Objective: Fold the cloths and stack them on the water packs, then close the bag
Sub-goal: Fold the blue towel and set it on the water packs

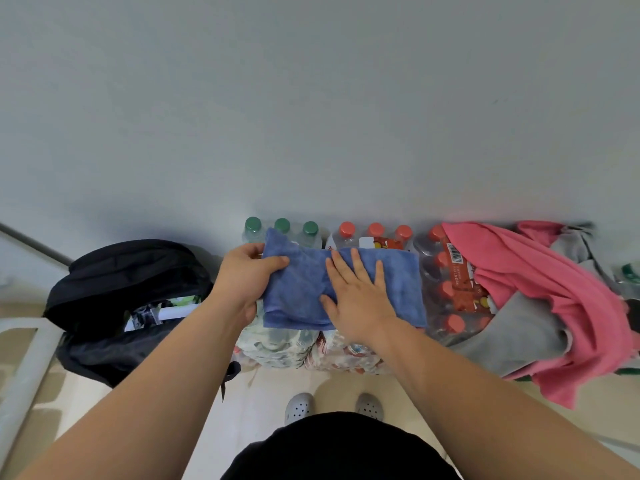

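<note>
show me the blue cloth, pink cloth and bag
blue cloth (304,289), head view, its bare left half
pink cloth (540,282), head view, its middle
bag (131,265), head view, its top flap

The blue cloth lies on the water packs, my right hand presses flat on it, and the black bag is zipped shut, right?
Not quite: the head view shows the black bag open, its contents visible. The blue cloth does lie on the water packs, with the right hand pressing flat on it.
</note>
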